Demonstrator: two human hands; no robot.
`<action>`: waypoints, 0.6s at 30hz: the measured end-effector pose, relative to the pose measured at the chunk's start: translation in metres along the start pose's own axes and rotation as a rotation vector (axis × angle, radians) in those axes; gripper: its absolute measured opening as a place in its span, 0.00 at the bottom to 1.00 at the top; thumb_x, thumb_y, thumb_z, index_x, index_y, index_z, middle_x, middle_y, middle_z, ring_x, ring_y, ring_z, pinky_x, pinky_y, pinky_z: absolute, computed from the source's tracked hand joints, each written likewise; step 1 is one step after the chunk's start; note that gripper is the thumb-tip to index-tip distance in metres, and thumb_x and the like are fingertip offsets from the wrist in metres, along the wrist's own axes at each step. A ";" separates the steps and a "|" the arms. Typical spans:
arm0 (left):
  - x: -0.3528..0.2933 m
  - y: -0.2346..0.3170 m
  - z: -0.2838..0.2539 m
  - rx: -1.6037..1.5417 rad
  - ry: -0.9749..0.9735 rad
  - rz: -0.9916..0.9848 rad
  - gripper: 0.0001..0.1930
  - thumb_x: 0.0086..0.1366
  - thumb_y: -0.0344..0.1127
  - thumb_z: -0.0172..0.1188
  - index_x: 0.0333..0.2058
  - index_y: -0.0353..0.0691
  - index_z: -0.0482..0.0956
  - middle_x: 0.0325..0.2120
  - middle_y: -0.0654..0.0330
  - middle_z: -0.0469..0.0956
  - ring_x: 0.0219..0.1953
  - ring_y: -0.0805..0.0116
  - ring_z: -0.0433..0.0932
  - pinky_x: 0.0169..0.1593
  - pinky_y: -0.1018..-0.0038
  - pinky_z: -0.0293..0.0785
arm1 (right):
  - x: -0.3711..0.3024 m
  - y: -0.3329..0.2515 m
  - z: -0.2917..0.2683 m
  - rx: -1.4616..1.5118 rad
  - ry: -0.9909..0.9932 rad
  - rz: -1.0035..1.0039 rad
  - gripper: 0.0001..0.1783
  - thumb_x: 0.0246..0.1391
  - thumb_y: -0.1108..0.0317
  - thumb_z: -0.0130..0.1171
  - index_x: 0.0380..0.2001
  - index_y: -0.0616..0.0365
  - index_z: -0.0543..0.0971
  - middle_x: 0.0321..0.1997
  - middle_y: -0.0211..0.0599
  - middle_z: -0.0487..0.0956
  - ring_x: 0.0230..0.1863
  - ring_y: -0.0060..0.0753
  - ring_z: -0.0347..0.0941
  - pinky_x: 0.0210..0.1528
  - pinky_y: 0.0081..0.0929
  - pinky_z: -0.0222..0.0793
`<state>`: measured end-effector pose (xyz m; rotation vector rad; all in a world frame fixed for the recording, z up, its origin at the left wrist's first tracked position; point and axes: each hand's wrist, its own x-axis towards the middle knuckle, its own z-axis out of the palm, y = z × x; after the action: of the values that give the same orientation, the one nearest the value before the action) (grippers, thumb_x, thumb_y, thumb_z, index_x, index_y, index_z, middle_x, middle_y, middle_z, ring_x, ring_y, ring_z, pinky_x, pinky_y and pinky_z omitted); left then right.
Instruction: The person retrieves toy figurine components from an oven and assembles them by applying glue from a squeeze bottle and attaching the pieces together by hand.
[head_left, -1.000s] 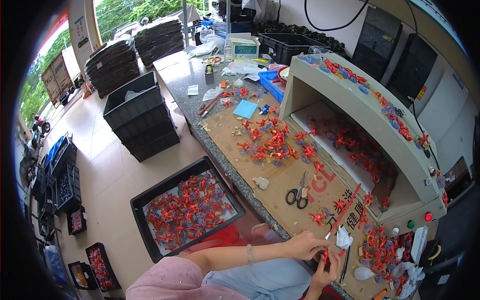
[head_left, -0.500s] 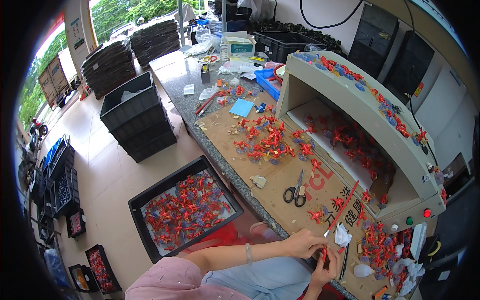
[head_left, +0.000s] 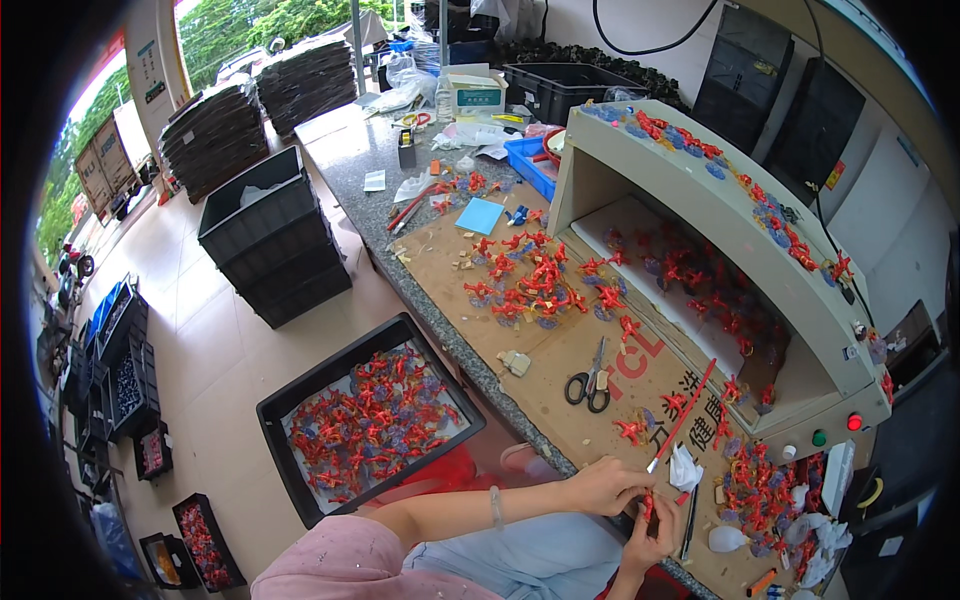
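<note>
My left hand (head_left: 607,486), a clear bracelet on its wrist, has its fingers pinched over my right hand. What it pinches is hidden. My right hand (head_left: 652,538) is closed around a small red figurine (head_left: 648,506), mostly covered by fingers. Beside my left fingertips is the pale end of a thin red-handled brush (head_left: 690,408), slanting over the cardboard; I cannot tell whether it is held or lying there. A crumpled white tissue (head_left: 685,468) and a dark slim stick (head_left: 691,525) lie right of my hands. Black-handled scissors (head_left: 588,390) rest farther up the cardboard (head_left: 560,420).
A heap of red figurines (head_left: 530,280) covers the mid table, another pile (head_left: 765,490) the right. A cream box-like machine (head_left: 840,330) holds more inside and on top. A black tray (head_left: 270,440) full of them stands left of the table, near stacked black crates (head_left: 265,240).
The view has shifted very slightly. My hands stay together in the same place, with barely any finger movement.
</note>
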<state>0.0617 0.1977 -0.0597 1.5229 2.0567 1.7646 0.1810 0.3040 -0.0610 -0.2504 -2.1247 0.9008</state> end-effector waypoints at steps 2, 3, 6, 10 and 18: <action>-0.001 -0.001 0.000 0.016 -0.018 -0.005 0.09 0.53 0.24 0.57 0.35 0.38 0.76 0.20 0.52 0.73 0.21 0.50 0.73 0.23 0.61 0.65 | -0.001 0.001 0.000 -0.001 0.000 -0.001 0.12 0.46 0.81 0.59 0.37 0.70 0.77 0.37 0.47 0.76 0.39 0.43 0.74 0.43 0.33 0.70; -0.001 0.000 0.001 0.016 -0.019 -0.005 0.09 0.53 0.24 0.57 0.35 0.38 0.76 0.20 0.52 0.73 0.21 0.50 0.73 0.23 0.61 0.65 | -0.002 0.000 -0.001 0.003 0.000 0.008 0.12 0.46 0.81 0.59 0.38 0.70 0.78 0.37 0.47 0.76 0.39 0.43 0.74 0.43 0.32 0.70; -0.003 0.002 0.002 0.009 -0.009 -0.003 0.09 0.53 0.25 0.57 0.35 0.38 0.76 0.20 0.53 0.73 0.20 0.50 0.73 0.23 0.62 0.65 | -0.005 0.001 -0.003 0.010 -0.006 0.020 0.13 0.45 0.82 0.59 0.38 0.70 0.78 0.37 0.46 0.76 0.39 0.42 0.74 0.43 0.32 0.70; -0.006 0.002 0.004 0.014 -0.014 0.006 0.09 0.53 0.25 0.57 0.35 0.39 0.77 0.20 0.53 0.73 0.21 0.50 0.74 0.23 0.62 0.66 | -0.007 -0.004 -0.005 0.005 -0.008 0.013 0.13 0.46 0.82 0.59 0.38 0.70 0.78 0.39 0.47 0.77 0.40 0.42 0.74 0.44 0.31 0.70; 0.009 0.021 -0.007 -0.030 0.048 0.022 0.04 0.53 0.22 0.58 0.28 0.36 0.74 0.19 0.54 0.74 0.18 0.56 0.74 0.21 0.68 0.67 | 0.005 -0.015 -0.011 0.097 -0.019 0.100 0.13 0.43 0.84 0.60 0.36 0.69 0.78 0.36 0.46 0.77 0.37 0.39 0.75 0.39 0.29 0.71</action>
<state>0.0658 0.1960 -0.0367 1.5156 2.0326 1.8491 0.1882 0.3006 -0.0430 -0.3014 -2.0946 1.0652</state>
